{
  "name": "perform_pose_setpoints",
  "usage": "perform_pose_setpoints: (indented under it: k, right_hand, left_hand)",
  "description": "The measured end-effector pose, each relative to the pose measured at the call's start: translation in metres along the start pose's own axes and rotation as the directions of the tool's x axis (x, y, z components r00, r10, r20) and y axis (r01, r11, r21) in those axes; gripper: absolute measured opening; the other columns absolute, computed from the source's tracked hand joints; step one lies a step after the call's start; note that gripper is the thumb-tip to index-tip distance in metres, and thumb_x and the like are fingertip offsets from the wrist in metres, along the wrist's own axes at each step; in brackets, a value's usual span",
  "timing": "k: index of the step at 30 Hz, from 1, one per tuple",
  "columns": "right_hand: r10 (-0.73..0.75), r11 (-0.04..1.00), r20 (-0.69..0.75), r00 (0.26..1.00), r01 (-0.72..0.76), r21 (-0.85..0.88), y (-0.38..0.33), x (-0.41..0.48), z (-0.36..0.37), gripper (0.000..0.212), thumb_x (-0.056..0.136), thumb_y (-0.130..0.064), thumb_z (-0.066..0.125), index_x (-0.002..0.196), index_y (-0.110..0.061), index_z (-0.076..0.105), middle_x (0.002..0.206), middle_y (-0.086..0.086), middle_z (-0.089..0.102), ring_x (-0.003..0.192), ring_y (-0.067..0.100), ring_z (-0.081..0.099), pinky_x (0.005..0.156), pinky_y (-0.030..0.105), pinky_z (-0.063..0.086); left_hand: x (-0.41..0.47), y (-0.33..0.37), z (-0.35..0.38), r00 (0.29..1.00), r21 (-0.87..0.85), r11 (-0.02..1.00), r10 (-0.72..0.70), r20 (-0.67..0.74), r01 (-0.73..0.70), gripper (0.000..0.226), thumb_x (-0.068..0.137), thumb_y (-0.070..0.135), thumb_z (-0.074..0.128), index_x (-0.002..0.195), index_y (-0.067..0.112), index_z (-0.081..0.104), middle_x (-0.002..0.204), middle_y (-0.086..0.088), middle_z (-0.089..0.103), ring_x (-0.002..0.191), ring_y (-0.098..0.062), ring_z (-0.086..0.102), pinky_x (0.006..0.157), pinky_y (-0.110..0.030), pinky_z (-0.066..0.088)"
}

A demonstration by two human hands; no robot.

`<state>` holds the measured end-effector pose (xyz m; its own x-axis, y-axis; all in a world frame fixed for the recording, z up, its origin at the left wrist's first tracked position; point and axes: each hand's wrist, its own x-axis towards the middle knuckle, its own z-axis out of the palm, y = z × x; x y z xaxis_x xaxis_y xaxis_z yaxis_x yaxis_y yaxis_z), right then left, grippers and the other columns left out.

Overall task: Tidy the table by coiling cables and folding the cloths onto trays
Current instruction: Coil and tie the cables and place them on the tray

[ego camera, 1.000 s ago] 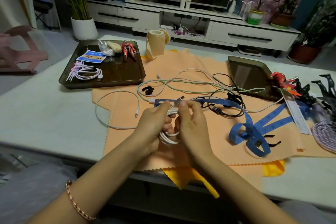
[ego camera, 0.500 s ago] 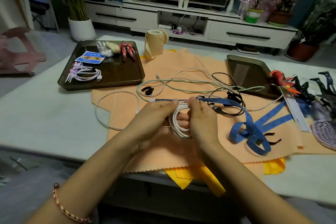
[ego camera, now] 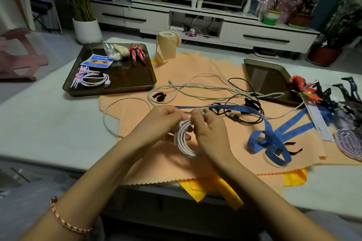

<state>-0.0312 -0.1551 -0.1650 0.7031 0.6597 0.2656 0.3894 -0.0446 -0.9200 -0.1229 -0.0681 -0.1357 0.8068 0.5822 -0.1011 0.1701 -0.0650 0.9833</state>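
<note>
My left hand (ego camera: 162, 121) grips the top of a coiled white cable (ego camera: 183, 142) above the orange cloth (ego camera: 205, 72). My right hand (ego camera: 210, 131) pinches the cable's metal plug end at the top of the coil. A loose tail of the same cable (ego camera: 117, 103) loops out to the left over the cloth's edge. A pale green cable (ego camera: 195, 92) and a black cable (ego camera: 246, 115) lie tangled on the cloth behind my hands. The left tray (ego camera: 125, 88) holds a coiled white cable (ego camera: 94, 79). A yellow cloth (ego camera: 195, 190) peeks out under the orange one.
A second dark tray (ego camera: 264, 76) sits at the right rear. A blue measuring tape (ego camera: 274, 135) sprawls right of my hands. A ruler (ego camera: 317, 121), toy figures (ego camera: 333, 94) and a woven coaster (ego camera: 348, 141) crowd the right edge. A tape roll (ego camera: 165, 47) stands behind the cloth.
My right hand has brought the plug end up over the top of the coil; the coil stays between both hands, hanging a little lower. The loose tail to the left is little changed.
</note>
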Motion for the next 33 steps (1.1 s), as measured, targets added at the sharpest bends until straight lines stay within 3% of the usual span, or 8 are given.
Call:
perform_pose_setpoints:
  k: [4, 9, 14, 18, 22, 25, 28, 33]
  right_hand:
    - [-0.019, 1.000, 0.001, 1.000, 0.019, 0.001, 0.002, -0.004, 0.003, 0.031, 0.096, -0.024, 0.045, 0.068, -0.014, 0.052, 0.060, -0.005, 0.051, 0.059, 0.009, 0.048, 0.061, 0.030, 0.041]
    - [0.036, 0.999, -0.069, 0.997, -0.033, 0.037, 0.005, -0.004, 0.001, 0.030, 0.097, -0.027, 0.040, 0.071, -0.015, 0.048, 0.066, 0.009, 0.054, 0.065, 0.024, 0.052, 0.064, 0.038, 0.044]
    - [0.073, 0.995, 0.015, 0.997, -0.074, 0.068, 0.004, -0.002, 0.007, 0.035, 0.098, -0.023, 0.041, 0.064, -0.015, 0.045, 0.053, -0.006, 0.045, 0.054, 0.007, 0.042, 0.057, 0.027, 0.036]
    - [0.005, 0.999, 0.118, 0.993, -0.009, 0.035, -0.003, 0.003, 0.004, 0.031, 0.097, -0.032, 0.041, 0.073, -0.017, 0.054, 0.062, -0.007, 0.049, 0.057, 0.001, 0.045, 0.057, 0.020, 0.037]
    - [-0.058, 0.986, 0.045, 0.997, 0.065, -0.153, -0.012, 0.039, 0.005, 0.014, 0.095, -0.024, 0.050, 0.093, -0.015, 0.061, 0.079, -0.005, 0.059, 0.076, 0.013, 0.055, 0.066, 0.026, 0.043]
    - [-0.088, 0.892, 0.144, 0.986, 0.142, -0.430, -0.011, 0.074, 0.034, 0.019, 0.093, -0.022, 0.052, 0.093, -0.012, 0.068, 0.084, 0.000, 0.062, 0.080, 0.017, 0.055, 0.061, 0.027, 0.034]
    - [0.046, 0.736, 0.121, 0.992, 0.048, -0.675, -0.003, 0.103, 0.070, 0.033, 0.093, -0.034, 0.049, 0.087, -0.006, 0.065, 0.089, 0.014, 0.064, 0.093, 0.033, 0.058, 0.068, 0.031, 0.039]
    - [0.147, 0.554, -0.002, 0.989, -0.084, -0.828, 0.015, 0.128, 0.102, 0.028, 0.089, -0.026, 0.055, 0.108, -0.007, 0.061, 0.113, 0.015, 0.063, 0.108, 0.034, 0.055, 0.085, 0.036, 0.043]
  left_hand:
    - [-0.001, -0.003, 0.001, 0.995, 0.268, 0.963, -0.005, 0.102, -0.022, 0.034, 0.099, 0.019, 0.037, 0.095, 0.001, 0.066, 0.090, -0.019, 0.068, 0.076, -0.025, 0.062, 0.062, -0.026, 0.051]
    - [-0.005, -0.019, 0.006, 0.970, 0.016, 1.000, 0.005, 0.244, -0.009, 0.048, 0.097, 0.040, 0.036, 0.098, 0.001, 0.065, 0.091, -0.015, 0.071, 0.086, -0.026, 0.067, 0.085, -0.036, 0.051]
    - [-0.012, -0.020, 0.003, 0.962, -0.012, 0.998, 0.070, 0.266, -0.069, 0.033, 0.096, 0.036, 0.034, 0.081, 0.014, 0.054, 0.055, 0.010, 0.052, 0.058, 0.002, 0.054, 0.062, -0.011, 0.044]
    - [-0.011, -0.022, -0.010, 0.993, 0.004, 0.999, 0.033, 0.117, -0.034, 0.033, 0.101, 0.028, 0.032, 0.075, 0.015, 0.049, 0.047, 0.008, 0.044, 0.056, -0.006, 0.051, 0.063, -0.024, 0.039]
    - [-0.009, -0.017, -0.042, 0.993, -0.258, 0.962, -0.104, -0.050, 0.088, 0.034, 0.101, 0.025, 0.035, 0.073, 0.012, 0.049, 0.043, 0.007, 0.039, 0.051, -0.012, 0.048, 0.056, -0.027, 0.036]
    - [-0.007, -0.017, -0.064, 0.983, -0.256, 0.964, -0.112, -0.147, 0.071, 0.035, 0.101, 0.025, 0.036, 0.070, 0.013, 0.048, 0.039, 0.006, 0.039, 0.047, -0.009, 0.049, 0.045, -0.016, 0.040]
    - [-0.007, -0.018, -0.077, 0.975, -0.212, 0.975, -0.109, -0.193, 0.067, 0.036, 0.101, 0.027, 0.035, 0.069, 0.014, 0.049, 0.039, 0.006, 0.041, 0.049, -0.009, 0.051, 0.043, -0.016, 0.041]
    - [-0.004, -0.024, -0.085, 0.975, -0.165, 0.984, -0.094, -0.200, 0.061, 0.038, 0.101, 0.028, 0.035, 0.069, 0.014, 0.050, 0.040, 0.007, 0.042, 0.048, -0.009, 0.050, 0.045, -0.015, 0.040]
